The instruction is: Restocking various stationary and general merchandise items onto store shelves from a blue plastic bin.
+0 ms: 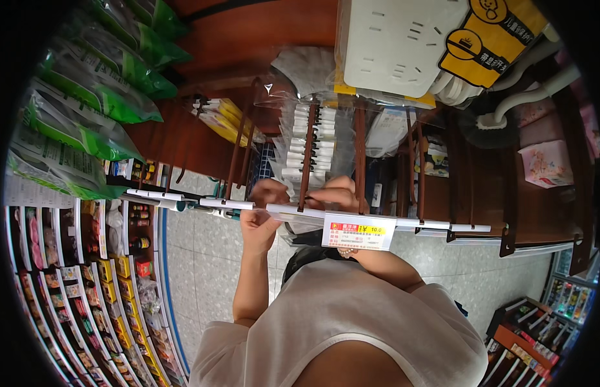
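A row of clear plastic packets with white cards (312, 140) hangs along a brown metal display hook (307, 159) in front of me. My left hand (263, 213) is at the near left side of these packets, with its fingers curled. My right hand (336, 193) reaches in from the other side, its fingertips bent towards the hook near its front end. A white label strip (295, 213) and a price tag (360, 231) that bears writing cover parts of both hands. Whether either hand grips a packet is hidden.
Green bags (87, 116) hang at the left. A packaged white power strip (396, 48) hangs at the upper right, near a white-handled brush (493, 121). More hooks (421, 169) project on both sides. Stocked shelves (87, 290) stand at the lower left, across the tiled floor (183, 271).
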A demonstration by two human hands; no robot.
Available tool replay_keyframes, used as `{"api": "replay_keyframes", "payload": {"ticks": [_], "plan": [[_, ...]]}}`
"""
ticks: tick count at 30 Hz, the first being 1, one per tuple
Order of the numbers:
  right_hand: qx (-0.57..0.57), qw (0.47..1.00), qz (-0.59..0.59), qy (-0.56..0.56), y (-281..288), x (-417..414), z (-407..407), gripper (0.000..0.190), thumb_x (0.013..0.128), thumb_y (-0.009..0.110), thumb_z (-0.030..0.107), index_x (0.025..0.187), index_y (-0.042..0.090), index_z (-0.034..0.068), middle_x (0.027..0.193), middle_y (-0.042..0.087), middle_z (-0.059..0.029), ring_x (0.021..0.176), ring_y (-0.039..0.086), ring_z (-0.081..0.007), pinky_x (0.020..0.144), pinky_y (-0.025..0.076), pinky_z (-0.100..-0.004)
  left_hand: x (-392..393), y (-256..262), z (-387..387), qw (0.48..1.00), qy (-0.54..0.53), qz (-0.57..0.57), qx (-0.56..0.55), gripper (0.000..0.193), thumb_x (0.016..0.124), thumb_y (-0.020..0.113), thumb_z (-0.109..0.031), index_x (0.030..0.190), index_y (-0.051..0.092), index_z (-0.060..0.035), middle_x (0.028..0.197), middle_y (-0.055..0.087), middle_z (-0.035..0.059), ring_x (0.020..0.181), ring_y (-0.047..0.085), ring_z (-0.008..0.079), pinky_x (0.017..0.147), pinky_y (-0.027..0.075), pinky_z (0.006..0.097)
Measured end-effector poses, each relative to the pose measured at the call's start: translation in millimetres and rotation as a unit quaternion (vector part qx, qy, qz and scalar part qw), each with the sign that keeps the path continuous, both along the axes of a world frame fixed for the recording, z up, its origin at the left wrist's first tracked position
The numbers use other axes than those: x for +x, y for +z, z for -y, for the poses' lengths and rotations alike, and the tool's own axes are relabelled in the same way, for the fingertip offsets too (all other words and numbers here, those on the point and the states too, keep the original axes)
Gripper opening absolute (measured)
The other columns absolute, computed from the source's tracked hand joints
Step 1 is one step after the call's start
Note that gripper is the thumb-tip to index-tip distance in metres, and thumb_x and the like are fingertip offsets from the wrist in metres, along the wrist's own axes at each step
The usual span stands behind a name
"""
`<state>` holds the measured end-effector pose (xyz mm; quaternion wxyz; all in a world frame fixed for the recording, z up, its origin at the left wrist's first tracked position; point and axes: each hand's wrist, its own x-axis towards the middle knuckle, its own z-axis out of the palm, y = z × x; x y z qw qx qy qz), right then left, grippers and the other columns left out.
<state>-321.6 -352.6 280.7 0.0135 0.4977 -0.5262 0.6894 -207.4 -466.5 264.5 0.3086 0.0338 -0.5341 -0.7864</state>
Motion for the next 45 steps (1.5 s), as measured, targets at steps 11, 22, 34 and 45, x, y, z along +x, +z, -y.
{"api": "replay_keyframes", "payload": {"ticks": [11, 22, 34, 45], "plan": [[-0.003, 0.996, -0.028, -0.081, -2.7, 1.1, 5.3, 0.030, 0.064, 0.068, -0.001, 0.092, 0.059, 0.006, 0.079, 0.052, -0.0057, 0.066, 0.052, -0.0151, 0.055, 0.043, -0.0258, -8.6, -10.6, 1.7, 0.993, 0.105, 0.006, -0.046, 0.025, 0.070, 0.066, -0.004, 0.092, 0.054, 0.0016, 0.093, 0.052, 0.0105, 0.084, 0.052, 0.0157, 0.076, 0.043, 0.0266], [0.126, 0.934, -0.150, -0.298, -16.2, 14.8, 12.8, 0.041, 0.069, 0.063, 0.004, 0.109, 0.054, 0.010, 0.107, 0.044, -0.0083, 0.093, 0.048, -0.0234, 0.076, 0.042, -0.0320, -36.4, -0.5, -10.2, 0.936, 0.290, 0.065, -0.190, 0.016, 0.074, 0.062, -0.003, 0.089, 0.057, -0.0020, 0.086, 0.048, 0.0052, 0.079, 0.047, 0.0118, 0.070, 0.038, 0.0223], [0.220, 0.877, -0.083, -0.419, -36.5, 71.9, -52.3, 0.043, 0.068, 0.055, -0.001, 0.109, 0.052, 0.011, 0.114, 0.038, -0.0175, 0.101, 0.038, -0.0358, 0.087, 0.034, -0.0410, -5.4, -31.5, -8.6, 0.960, 0.251, 0.029, -0.122, 0.034, 0.084, 0.047, -0.003, 0.115, 0.033, -0.0002, 0.111, 0.041, 0.0124, 0.102, 0.042, 0.0184, 0.091, 0.032, 0.0307], [0.346, 0.829, 0.154, -0.412, -116.4, 255.3, -206.8, 0.038, 0.068, 0.049, -0.006, 0.104, 0.050, 0.007, 0.109, 0.041, -0.0159, 0.088, 0.052, -0.0309, 0.075, 0.044, -0.0353, 169.0, -131.8, -58.1, 0.946, -0.068, 0.256, -0.190, 0.017, 0.082, 0.043, 0.000, 0.099, 0.048, -0.0009, 0.091, 0.051, 0.0068, 0.086, 0.049, 0.0149, 0.080, 0.038, 0.0255]]}}
